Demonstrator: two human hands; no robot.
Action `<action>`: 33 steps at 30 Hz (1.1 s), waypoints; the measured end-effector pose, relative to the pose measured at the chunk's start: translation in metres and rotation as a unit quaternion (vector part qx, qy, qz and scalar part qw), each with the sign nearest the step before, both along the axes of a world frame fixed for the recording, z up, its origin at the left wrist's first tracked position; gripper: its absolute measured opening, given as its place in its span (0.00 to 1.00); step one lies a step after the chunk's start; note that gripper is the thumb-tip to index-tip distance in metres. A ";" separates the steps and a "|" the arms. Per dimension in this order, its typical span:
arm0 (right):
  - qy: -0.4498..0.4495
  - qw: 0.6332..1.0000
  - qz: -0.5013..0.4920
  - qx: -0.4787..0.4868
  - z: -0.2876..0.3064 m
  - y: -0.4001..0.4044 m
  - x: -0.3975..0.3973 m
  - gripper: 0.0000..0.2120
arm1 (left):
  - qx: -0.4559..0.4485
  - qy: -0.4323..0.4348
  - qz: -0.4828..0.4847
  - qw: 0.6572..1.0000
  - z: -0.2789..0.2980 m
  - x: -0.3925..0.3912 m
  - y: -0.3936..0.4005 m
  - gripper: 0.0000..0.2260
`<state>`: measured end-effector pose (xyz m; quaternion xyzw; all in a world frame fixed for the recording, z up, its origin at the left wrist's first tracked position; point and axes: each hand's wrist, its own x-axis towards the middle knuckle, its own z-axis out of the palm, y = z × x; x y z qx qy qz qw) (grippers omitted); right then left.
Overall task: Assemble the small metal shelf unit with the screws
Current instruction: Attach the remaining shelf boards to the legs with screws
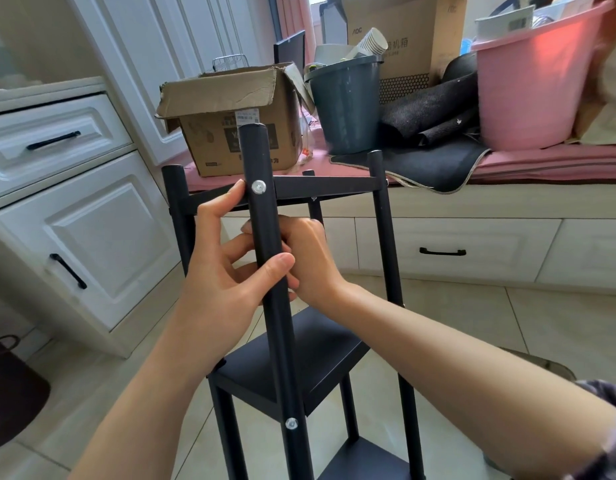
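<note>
Fingers [230, 249] of the left hand [216, 271] wrap the post [265, 237], steadying it, while the right hand [308, 258] curls behind, apparently at a screw.

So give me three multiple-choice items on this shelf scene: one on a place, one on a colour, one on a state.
1. The cardboard box sits: A) on the floor B) on the pink bench C) in a drawer
2. The big tub at right is: A) pink B) green C) white
3. The left hand is: A) flat on the floor B) gripping the front post C) holding a cup

Answers: 1 B, it rests on the bench cushion. 2 A, its wall is pink. 3 B, thumb and fingers wrap the post.
</note>
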<state>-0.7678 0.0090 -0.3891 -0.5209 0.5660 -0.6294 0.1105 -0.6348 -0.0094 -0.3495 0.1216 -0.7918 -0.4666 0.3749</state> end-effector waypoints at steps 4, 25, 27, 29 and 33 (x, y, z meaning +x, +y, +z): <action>0.009 1.000 0.000 -0.011 -0.001 0.001 0.000 0.15 | 0.014 -0.003 -0.005 1.000 0.000 0.001 0.000 0.33; 0.164 0.985 -0.047 0.008 0.017 0.030 -0.025 0.12 | 0.027 -0.018 0.004 0.999 0.002 0.001 0.000 0.34; 0.161 0.985 -0.055 0.005 0.016 0.029 -0.024 0.11 | 0.026 -0.017 0.004 1.000 0.002 0.000 0.000 0.34; 0.155 0.986 -0.068 -0.001 0.013 0.027 -0.023 0.11 | 0.025 -0.012 0.000 1.000 0.001 0.000 0.000 0.33; 0.150 0.985 -0.087 -0.020 0.008 0.023 -0.019 0.10 | 0.027 -0.006 -0.002 1.000 0.002 0.001 0.000 0.32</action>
